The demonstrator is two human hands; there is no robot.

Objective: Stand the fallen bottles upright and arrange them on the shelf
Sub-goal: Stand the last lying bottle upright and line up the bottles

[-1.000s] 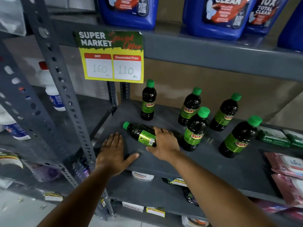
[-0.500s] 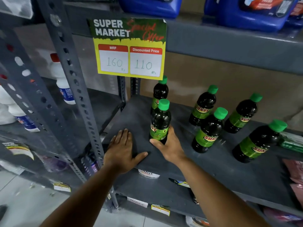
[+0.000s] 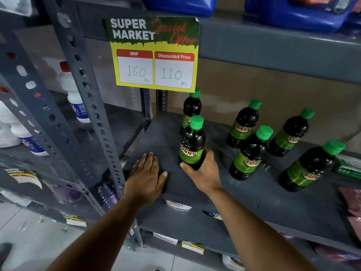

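Several dark Sunny bottles with green caps stand upright on the grey shelf. My right hand grips the base of the nearest bottle, which stands upright near the shelf's front left. Directly behind it stands another bottle. Further right are a bottle at the back, one in front of it, one further back right, and one at the right front. My left hand lies flat on the shelf's front left corner, fingers apart, holding nothing.
A yellow price sign hangs from the upper shelf above the bottles. A perforated grey upright post stands left of my left hand. White bottles fill the neighbouring shelf. Green and pink packets lie at the right end.
One second ago the nearest bottle lay on its side under my right hand. It now stands upright in that hand. My left hand has stayed flat on the shelf.
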